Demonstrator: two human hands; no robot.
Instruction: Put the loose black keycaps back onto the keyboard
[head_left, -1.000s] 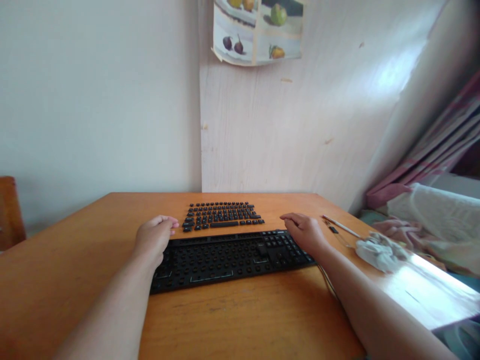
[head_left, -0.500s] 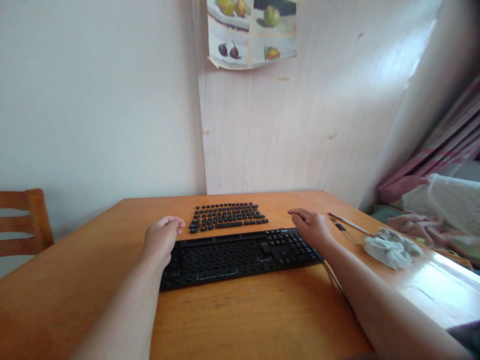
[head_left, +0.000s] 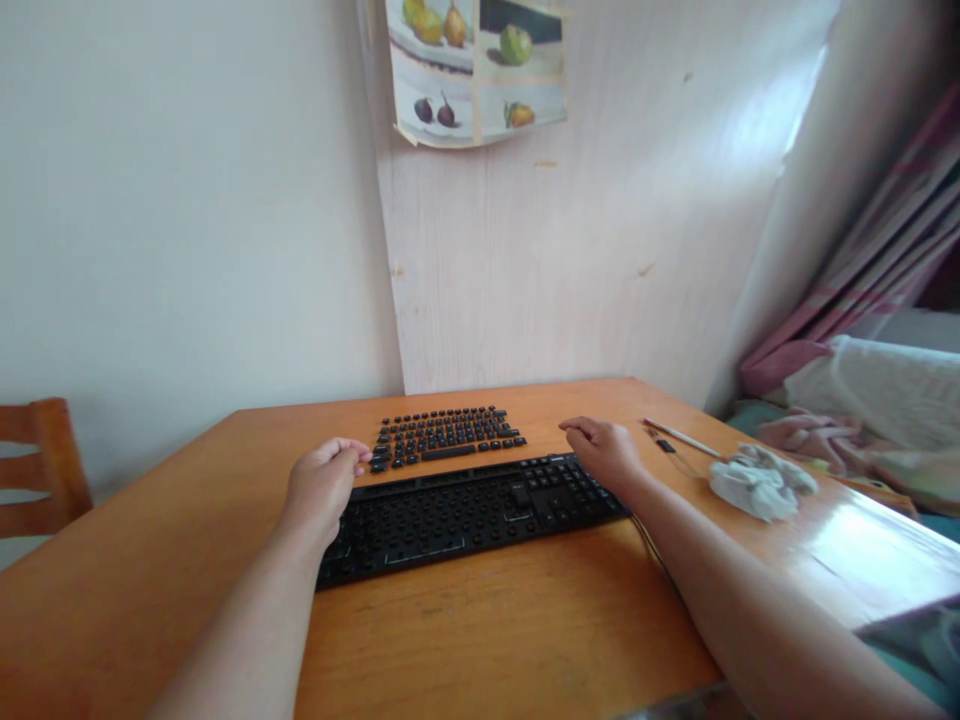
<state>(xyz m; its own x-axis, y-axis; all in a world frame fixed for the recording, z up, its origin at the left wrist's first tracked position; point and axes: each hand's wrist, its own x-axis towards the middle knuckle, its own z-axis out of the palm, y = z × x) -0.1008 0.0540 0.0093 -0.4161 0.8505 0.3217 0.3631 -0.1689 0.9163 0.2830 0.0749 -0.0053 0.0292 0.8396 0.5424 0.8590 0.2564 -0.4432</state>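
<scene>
A black keyboard [head_left: 442, 520] lies on the wooden table, most of its left and middle part without keycaps; the number pad at its right still has keys. Loose black keycaps [head_left: 450, 435] sit in rows just behind it. My left hand [head_left: 328, 490] is over the keyboard's left end, fingers curled together, with no object visible in it. Over the right end, my right hand [head_left: 604, 455] is also closed with fingers bent inward, and nothing shows in it. Whether either hand touches the keyboard, I cannot tell.
A crumpled pale cloth [head_left: 761, 482] lies at the right, beside a slim white stick [head_left: 682, 437] and a small black piece [head_left: 665, 446]. A cable [head_left: 660, 560] runs under my right forearm. A wooden chair [head_left: 45, 465] stands left; the wall [head_left: 495, 280] rises behind.
The view has turned slightly to the right, so the table and wall items appear shifted left. Both hands keep about the same place over the keyboard's ends.
</scene>
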